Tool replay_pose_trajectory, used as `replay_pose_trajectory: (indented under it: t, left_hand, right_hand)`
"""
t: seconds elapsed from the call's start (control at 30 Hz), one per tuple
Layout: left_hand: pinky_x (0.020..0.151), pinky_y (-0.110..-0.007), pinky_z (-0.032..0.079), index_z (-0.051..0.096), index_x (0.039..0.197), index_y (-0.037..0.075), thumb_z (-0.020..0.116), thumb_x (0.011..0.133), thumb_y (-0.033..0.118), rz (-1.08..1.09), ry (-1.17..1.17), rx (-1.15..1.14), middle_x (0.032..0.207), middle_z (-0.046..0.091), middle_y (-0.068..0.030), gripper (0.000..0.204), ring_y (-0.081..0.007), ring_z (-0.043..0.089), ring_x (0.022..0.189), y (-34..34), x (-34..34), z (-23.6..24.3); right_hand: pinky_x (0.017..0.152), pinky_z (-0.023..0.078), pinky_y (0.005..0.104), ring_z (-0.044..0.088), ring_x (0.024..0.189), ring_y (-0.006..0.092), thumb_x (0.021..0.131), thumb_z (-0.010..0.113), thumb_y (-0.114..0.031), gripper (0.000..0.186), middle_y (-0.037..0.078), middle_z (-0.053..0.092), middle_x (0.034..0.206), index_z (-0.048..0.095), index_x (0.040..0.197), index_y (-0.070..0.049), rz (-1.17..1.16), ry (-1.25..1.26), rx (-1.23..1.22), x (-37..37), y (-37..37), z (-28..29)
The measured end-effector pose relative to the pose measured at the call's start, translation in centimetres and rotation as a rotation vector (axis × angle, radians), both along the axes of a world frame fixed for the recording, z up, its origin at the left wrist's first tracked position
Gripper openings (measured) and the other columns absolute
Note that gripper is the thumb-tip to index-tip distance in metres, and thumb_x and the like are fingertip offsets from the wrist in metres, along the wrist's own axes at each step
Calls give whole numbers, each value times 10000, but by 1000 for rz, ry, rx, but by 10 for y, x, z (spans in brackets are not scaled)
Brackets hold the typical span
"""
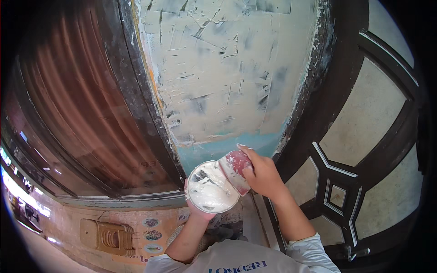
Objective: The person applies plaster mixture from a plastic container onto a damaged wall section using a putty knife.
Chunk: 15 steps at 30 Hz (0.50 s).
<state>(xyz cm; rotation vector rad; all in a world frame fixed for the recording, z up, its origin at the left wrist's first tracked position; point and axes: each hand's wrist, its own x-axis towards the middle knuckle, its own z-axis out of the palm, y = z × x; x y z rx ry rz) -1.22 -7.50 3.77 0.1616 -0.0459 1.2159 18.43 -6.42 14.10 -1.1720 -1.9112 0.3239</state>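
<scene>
My left hand (199, 212) is wrapped under and around a round tub (215, 212), holding it up in front of the wall. White putty (211, 194) fills the tub, with dark smears on its surface. In my right hand (265, 176) is a wide putty knife (237, 163), reddish on top and coated with white paste. Its pale blade (229, 175) lies over the tub's right rim; whether the edge touches the putty I cannot tell. Ahead stands a wall (223, 86) covered in streaky off-white putty with dark grey patches. A blue-green strip (214, 149) shows along its bottom.
To the left is a dark-framed window (86, 100) with a reddish-brown curtain behind it. A dark panelled door (375, 104) with a metal handle (357, 253) stands at the right. Below lie stacked brown plastic chairs (107, 235) and a printed sheet (141, 223).
</scene>
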Motion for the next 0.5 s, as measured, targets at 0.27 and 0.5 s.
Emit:
replay_pose_trajectory:
  t: [0.27, 0.5]
  left_hand:
    - [1092, -515, 352, 487, 1383, 112, 363, 966, 501, -25, 23, 65, 1426, 484, -123, 584, -334, 475, 1290, 6, 21, 8]
    - [1118, -573, 289, 432, 1430, 117, 361, 931, 558, -129, -226, 25, 1486, 411, -136, 669, -372, 399, 1352, 22, 22, -2]
  right_hand:
    - [932, 483, 416, 602, 1065, 412, 798, 520, 6, 495, 257, 609, 1177, 529, 1293, 0, 315, -133, 6, 8, 16, 13]
    - [872, 498, 456, 614, 973, 430, 820, 526, -11, 483, 258, 628, 1110, 511, 1303, -16, 218, -54, -63, -7, 25, -17]
